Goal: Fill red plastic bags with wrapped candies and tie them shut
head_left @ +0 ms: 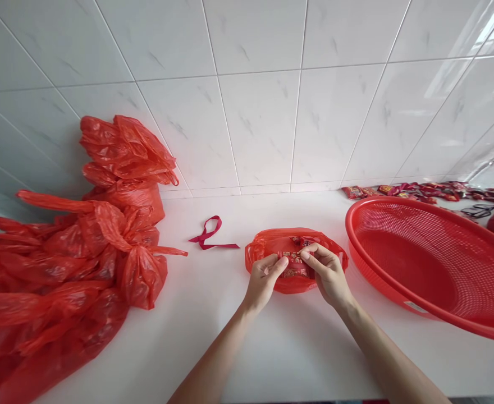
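Note:
An opened red plastic bag (268, 242) lies in front of me on the white table, with its mouth spread wide. Over it, my left hand (264, 278) and my right hand (326, 272) pinch a small red wrapped packet (291, 257) with gold print between thumbs and fingers. More red wrapped pieces (295, 270) show inside the bag below the packet. To the left of the bag rests a loose dark-red ribbon (211, 235), apart from both hands.
Several knotted, filled red plastic bags (62, 269) crowd the left side against the tiled wall (255, 123). A large red perforated basket (407, 269) stands on the right. Behind it runs a row of small wrapped packets (424, 191), with dark cords (478, 211) nearby.

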`<state>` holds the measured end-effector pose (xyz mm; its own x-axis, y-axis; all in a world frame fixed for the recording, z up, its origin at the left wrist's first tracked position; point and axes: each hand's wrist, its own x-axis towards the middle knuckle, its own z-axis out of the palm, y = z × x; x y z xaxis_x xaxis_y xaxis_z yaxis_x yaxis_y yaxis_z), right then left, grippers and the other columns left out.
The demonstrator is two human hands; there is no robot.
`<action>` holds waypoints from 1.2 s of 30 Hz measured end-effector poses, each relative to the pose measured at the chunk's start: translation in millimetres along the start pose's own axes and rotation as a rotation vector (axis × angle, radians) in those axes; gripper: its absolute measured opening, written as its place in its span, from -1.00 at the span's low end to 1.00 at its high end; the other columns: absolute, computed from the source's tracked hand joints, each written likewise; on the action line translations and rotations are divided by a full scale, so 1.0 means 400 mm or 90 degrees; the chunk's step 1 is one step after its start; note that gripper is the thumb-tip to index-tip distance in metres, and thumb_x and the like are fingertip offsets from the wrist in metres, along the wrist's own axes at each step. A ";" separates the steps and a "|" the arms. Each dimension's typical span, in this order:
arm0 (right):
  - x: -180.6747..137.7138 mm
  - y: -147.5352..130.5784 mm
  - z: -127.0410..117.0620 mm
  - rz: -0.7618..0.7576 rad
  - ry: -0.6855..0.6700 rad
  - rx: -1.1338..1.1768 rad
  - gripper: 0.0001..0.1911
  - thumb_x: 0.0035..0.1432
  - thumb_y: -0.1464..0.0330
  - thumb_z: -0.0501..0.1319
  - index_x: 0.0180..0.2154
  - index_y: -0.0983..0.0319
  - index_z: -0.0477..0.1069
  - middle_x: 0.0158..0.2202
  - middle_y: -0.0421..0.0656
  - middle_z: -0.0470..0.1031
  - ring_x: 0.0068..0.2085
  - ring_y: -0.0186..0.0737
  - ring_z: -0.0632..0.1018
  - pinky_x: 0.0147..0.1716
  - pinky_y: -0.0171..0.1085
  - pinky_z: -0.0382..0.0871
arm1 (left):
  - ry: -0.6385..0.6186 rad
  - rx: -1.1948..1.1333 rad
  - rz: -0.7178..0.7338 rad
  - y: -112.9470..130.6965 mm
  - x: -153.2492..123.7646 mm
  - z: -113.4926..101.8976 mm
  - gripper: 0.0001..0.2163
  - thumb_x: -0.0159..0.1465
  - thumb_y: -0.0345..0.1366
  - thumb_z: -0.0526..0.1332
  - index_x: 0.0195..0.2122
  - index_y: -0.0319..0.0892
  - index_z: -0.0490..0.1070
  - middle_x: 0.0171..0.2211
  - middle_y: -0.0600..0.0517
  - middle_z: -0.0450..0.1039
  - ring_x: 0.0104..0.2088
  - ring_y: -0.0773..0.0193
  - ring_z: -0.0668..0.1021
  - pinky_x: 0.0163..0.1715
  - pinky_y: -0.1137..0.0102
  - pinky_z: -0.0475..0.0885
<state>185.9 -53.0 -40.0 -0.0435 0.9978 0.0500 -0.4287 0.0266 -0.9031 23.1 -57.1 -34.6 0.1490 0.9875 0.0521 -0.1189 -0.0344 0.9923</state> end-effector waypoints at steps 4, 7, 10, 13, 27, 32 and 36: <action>0.000 -0.007 -0.003 -0.005 -0.004 -0.009 -0.75 0.07 0.16 0.45 -0.35 0.16 0.51 -0.45 -0.24 0.48 -0.47 -0.32 0.44 -0.44 -0.30 0.38 | -0.077 -0.015 -0.020 0.011 -0.003 0.006 -0.67 0.21 0.04 0.33 -0.37 -0.16 0.57 -0.45 0.01 0.50 -0.34 0.17 0.54 -0.19 0.25 0.51; -0.002 -0.014 -0.001 -0.002 -0.065 -0.054 -0.78 0.16 0.16 0.38 -0.25 0.14 0.50 -0.38 -0.21 0.53 -0.44 -0.29 0.49 -0.39 -0.27 0.41 | -0.058 -0.019 -0.005 0.011 -0.001 0.006 -0.67 0.22 0.03 0.32 -0.38 -0.17 0.58 -0.47 0.02 0.49 -0.35 0.17 0.54 -0.20 0.27 0.51; -0.002 -0.016 0.000 -0.017 -0.112 -0.122 -0.77 0.13 0.19 0.41 -0.26 0.17 0.51 -0.38 -0.19 0.55 -0.40 -0.27 0.50 -0.40 -0.30 0.40 | -0.034 -0.019 0.015 0.011 0.003 0.002 -0.69 0.24 0.00 0.31 -0.41 -0.16 0.56 -0.47 0.01 0.50 -0.35 0.18 0.55 -0.20 0.30 0.50; 0.000 -0.013 -0.003 -0.014 -0.123 -0.118 -0.74 0.07 0.21 0.45 -0.25 0.18 0.51 -0.36 -0.18 0.57 -0.40 -0.27 0.50 -0.45 -0.32 0.39 | -0.025 -0.019 0.022 0.016 0.005 0.001 -0.70 0.24 -0.01 0.32 -0.42 -0.16 0.56 -0.48 0.02 0.51 -0.37 0.19 0.55 -0.21 0.30 0.51; 0.010 -0.013 -0.012 0.077 -0.127 0.012 -0.64 -0.12 0.28 0.55 -0.32 0.19 0.47 -0.51 -0.28 0.50 -0.56 -0.39 0.41 -0.63 -0.40 0.30 | -0.038 -0.060 0.003 -0.003 0.011 -0.009 -0.68 0.22 -0.02 0.35 -0.46 -0.19 0.55 -0.55 0.05 0.45 -0.47 0.31 0.46 -0.36 0.37 0.43; 0.011 -0.013 -0.020 0.040 -0.124 -0.031 -0.68 -0.04 0.27 0.51 -0.25 0.19 0.50 -0.45 -0.24 0.52 -0.50 -0.35 0.44 -0.57 -0.36 0.35 | -0.051 -0.040 -0.014 0.014 0.006 -0.006 -0.72 0.17 -0.01 0.38 -0.31 -0.13 0.63 -0.41 0.01 0.57 -0.31 0.16 0.60 -0.18 0.27 0.52; 0.011 -0.019 -0.021 0.025 -0.116 -0.050 -0.69 -0.02 0.25 0.50 -0.27 0.19 0.49 -0.43 -0.24 0.55 -0.52 -0.37 0.42 -0.56 -0.36 0.35 | -0.084 -0.060 -0.027 0.018 0.005 -0.007 -0.67 0.11 -0.11 0.45 -0.13 -0.11 0.62 -0.16 -0.05 0.64 -0.06 0.03 0.63 0.07 0.15 0.48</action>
<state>196.5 -48.2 -36.5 -0.2248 0.9708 0.0841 -0.3517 -0.0003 -0.9361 19.8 -54.7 -27.7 0.2833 0.9585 0.0306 -0.2010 0.0282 0.9792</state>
